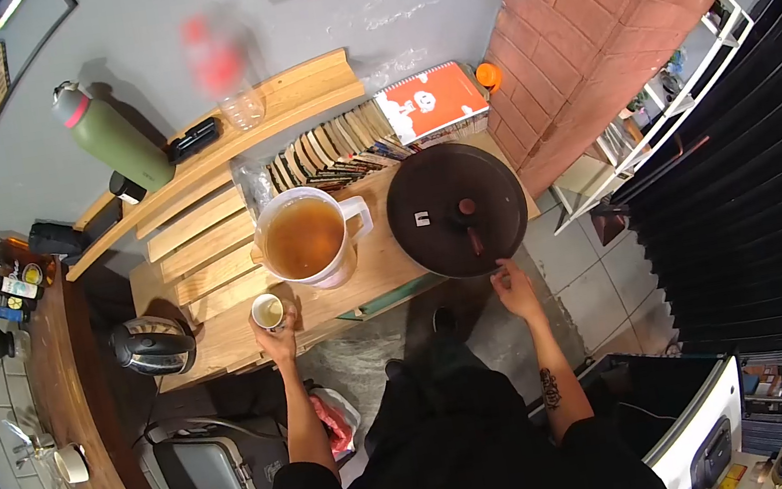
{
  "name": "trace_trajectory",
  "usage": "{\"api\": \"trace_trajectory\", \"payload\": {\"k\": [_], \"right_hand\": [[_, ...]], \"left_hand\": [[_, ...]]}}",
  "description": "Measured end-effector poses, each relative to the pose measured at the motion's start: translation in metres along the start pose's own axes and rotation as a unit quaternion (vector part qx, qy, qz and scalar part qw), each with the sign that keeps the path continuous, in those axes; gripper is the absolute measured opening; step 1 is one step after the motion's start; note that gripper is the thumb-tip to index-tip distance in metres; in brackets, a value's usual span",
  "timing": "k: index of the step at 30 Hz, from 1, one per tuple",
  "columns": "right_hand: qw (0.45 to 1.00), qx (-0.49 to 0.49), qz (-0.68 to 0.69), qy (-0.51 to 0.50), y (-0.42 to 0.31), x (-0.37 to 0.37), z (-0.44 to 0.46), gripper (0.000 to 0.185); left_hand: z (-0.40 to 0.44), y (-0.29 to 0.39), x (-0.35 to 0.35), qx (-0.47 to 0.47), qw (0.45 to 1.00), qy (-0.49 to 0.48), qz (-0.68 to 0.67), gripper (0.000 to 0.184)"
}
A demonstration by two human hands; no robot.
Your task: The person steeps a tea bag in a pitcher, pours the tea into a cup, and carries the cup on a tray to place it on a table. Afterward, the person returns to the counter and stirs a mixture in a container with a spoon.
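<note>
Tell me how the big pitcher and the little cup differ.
The pitcher is far larger than the cup. The pitcher stands on the wooden table, while the cup is held in the left hand. The pitcher has a side handle; none shows on the cup. Both are round and open at the top.

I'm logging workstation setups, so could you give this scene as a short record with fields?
left hand: holding small cup
right hand: fingers at near rim of dark round tray; grip unclear
pitcher: on wooden table, amber liquid inside
pitcher handle: towards tray
kettle: near table's left end
orange notebook: behind tray
</note>
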State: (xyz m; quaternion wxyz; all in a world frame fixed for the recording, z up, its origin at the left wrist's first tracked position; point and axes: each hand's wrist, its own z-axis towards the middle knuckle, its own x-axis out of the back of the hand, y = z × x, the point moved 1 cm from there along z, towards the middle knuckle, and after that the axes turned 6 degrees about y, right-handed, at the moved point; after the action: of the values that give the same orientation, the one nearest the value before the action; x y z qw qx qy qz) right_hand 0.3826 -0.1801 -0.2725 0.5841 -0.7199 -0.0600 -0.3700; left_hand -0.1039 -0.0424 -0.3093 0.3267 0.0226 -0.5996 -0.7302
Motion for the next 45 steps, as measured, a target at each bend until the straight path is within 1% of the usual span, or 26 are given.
{"api": "trace_trajectory", "payload": {"k": [1, 3, 4, 5, 6, 7, 9, 12, 16, 18, 20, 22, 23, 24, 25, 26, 28, 30, 31, 33, 35, 37, 41, 43, 44, 45], "right_hand": [[1.0, 0.002, 0.004, -0.002, -0.001, -0.008, 0.008, 0.044], [0.994, 0.055, 0.002, 0.094, -0.006, -0.022, 0.025, 0.063], [0.994, 0.059, 0.004, 0.088, -0.016, -0.026, 0.034, 0.063], [0.983, 0.125, -0.064, 0.119, -0.027, -0.029, 0.043, 0.072], [0.962, 0.191, -0.13, 0.148, -0.037, -0.031, 0.051, 0.082], [0.962, 0.2, -0.125, 0.138, -0.043, -0.034, 0.059, 0.082], [0.975, 0.113, -0.184, 0.05, -0.052, -0.042, 0.078, 0.094], [0.986, 0.1, -0.129, 0.013, -0.046, -0.047, 0.104, 0.097], [0.987, 0.133, -0.087, -0.016, -0.043, -0.028, 0.117, 0.097], [0.991, 0.086, -0.084, -0.066, -0.042, -0.005, 0.126, 0.096], [0.993, 0.086, -0.065, -0.057, -0.035, 0.019, 0.133, 0.094], [0.987, 0.158, -0.028, 0.024, -0.03, 0.046, 0.14, 0.09], [0.971, 0.228, 0.01, 0.065, -0.032, 0.061, 0.144, 0.087], [0.973, 0.223, 0.007, 0.066, -0.021, 0.07, 0.147, 0.087], [0.986, 0.162, 0.017, 0.028, -0.007, 0.08, 0.151, 0.086], [0.995, 0.1, 0.028, -0.007, 0.005, 0.09, 0.153, 0.086], [0.994, 0.107, 0.037, 0.008, 0.017, 0.102, 0.152, 0.085], [0.991, 0.119, 0.047, 0.027, 0.023, 0.114, 0.151, 0.085], [0.994, 0.102, 0.023, 0.021, 0.026, 0.118, 0.148, 0.085], [0.996, 0.091, 0.003, 0.021, 0.032, 0.123, 0.143, 0.083], [0.995, 0.1, -0.001, 0.026, 0.039, 0.125, 0.138, 0.083], [0.993, 0.113, -0.005, 0.029, 0.04, 0.128, 0.134, 0.083], [0.999, 0.045, 0.016, -0.006, 0.034, 0.13, 0.126, 0.083], [0.999, 0.042, 0.024, -0.011, 0.03, 0.131, 0.124, 0.083], [0.999, 0.04, 0.035, -0.009, 0.028, 0.132, 0.123, 0.082], [0.998, 0.039, 0.046, -0.007, 0.027, 0.131, 0.123, 0.082]], "left_hand": [[-0.001, 0.001, 0.001, 0.003, 1.0, -0.007, -0.01, 0.066], [-0.002, 0.003, 0.004, -0.002, 1.0, -0.007, -0.006, 0.066], [-0.004, 0.013, 0.006, -0.003, 1.0, -0.009, -0.003, 0.065], [-0.008, 0.022, 0.007, 0.04, 0.998, -0.022, -0.047, 0.063], [-0.014, 0.036, 0.008, 0.044, 0.998, -0.01, -0.043, 0.063], [-0.019, 0.047, 0.009, 0.026, 0.999, -0.011, -0.027, 0.062], [-0.027, 0.042, 0.011, -0.01, 1.0, -0.001, 0.016, 0.059], [-0.055, 0.085, 0.006, 0.023, 1.0, -0.006, 0.0, 0.058], [-0.092, 0.134, -0.016, 0.033, 0.999, -0.023, -0.007, 0.058], [-0.11, 0.158, -0.033, 0.056, 0.997, -0.049, -0.003, 0.058], [-0.123, 0.181, -0.059, 0.082, 0.993, -0.08, -0.024, 0.058], [-0.129, 0.21, -0.091, 0.079, 0.991, -0.107, -0.031, 0.061], [-0.133, 0.214, -0.11, 0.074, 0.988, -0.124, -0.056, 0.063], [-0.135, 0.217, -0.129, 0.068, 0.984, -0.141, -0.081, 0.064], [-0.135, 0.224, -0.147, 0.044, 0.986, -0.16, -0.011, 0.068], [-0.135, 0.227, -0.167, 0.045, 0.985, -0.166, -0.013, 0.068], [-0.133, 0.226, -0.215, 0.024, 0.979, -0.198, -0.038, 0.07], [-0.131, 0.227, -0.26, 0.053, 0.973, -0.208, -0.086, 0.07], [-0.127, 0.228, -0.278, 0.006, 0.977, -0.204, -0.059, 0.069], [-0.119, 0.232, -0.307, 0.014, 0.976, -0.209, -0.059, 0.071], [-0.116, 0.24, -0.324, -0.007, 0.978, -0.204, -0.046, 0.071], [-0.117, 0.229, -0.344, 0.019, 0.976, -0.21, -0.06, 0.075], [-0.122, 0.215, -0.362, -0.027, 0.979, -0.197, -0.033, 0.08], [-0.122, 0.214, -0.358, 0.085, 0.956, -0.254, -0.122, 0.088], [-0.12, 0.211, -0.353, 0.087, 0.957, -0.251, -0.12, 0.088], [-0.119, 0.206, -0.349, -0.021, 0.966, -0.258, 0.003, 0.095]]}}
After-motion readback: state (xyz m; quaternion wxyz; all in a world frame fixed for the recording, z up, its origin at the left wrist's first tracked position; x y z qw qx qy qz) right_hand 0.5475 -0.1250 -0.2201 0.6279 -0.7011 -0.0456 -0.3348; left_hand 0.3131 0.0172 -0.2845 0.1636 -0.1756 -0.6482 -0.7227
